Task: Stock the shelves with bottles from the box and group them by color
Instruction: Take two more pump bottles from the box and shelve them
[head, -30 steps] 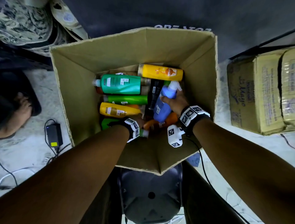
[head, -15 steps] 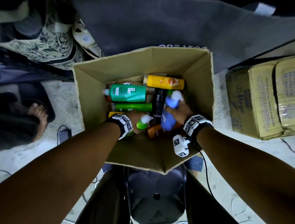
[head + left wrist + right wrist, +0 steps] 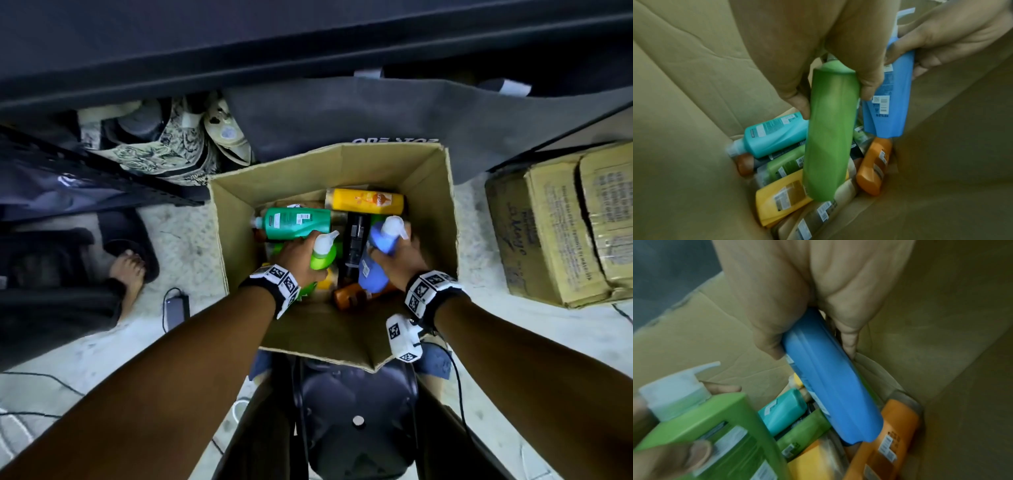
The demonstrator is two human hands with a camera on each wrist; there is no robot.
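Note:
My left hand point(image 3: 298, 253) grips a light green pump bottle point(image 3: 322, 257) by its upper body, held upright above the other bottles in the open cardboard box point(image 3: 233, 219). In the left wrist view the green bottle point(image 3: 830, 133) hangs from my fingers. My right hand point(image 3: 402, 262) grips a blue pump bottle point(image 3: 378, 260), also lifted; the right wrist view shows the blue bottle point(image 3: 832, 378) between thumb and fingers. Below lie a teal bottle point(image 3: 296, 223), a yellow bottle point(image 3: 364, 199), a black bottle point(image 3: 356, 240) and an orange bottle point(image 3: 349, 294).
A sealed carton point(image 3: 561, 222) stands to the right of the box. A dark shelf frame point(image 3: 308, 41) runs across the top. Another person's sandalled foot point(image 3: 128, 274) and a charger point(image 3: 176, 306) lie on the floor at left. A dark stool point(image 3: 356, 421) is under me.
Both hands have risen inside the box. The left hand came up from the bottom gripping the green pump bottle; the right lifted the blue one. My view tilted up toward the shelf.

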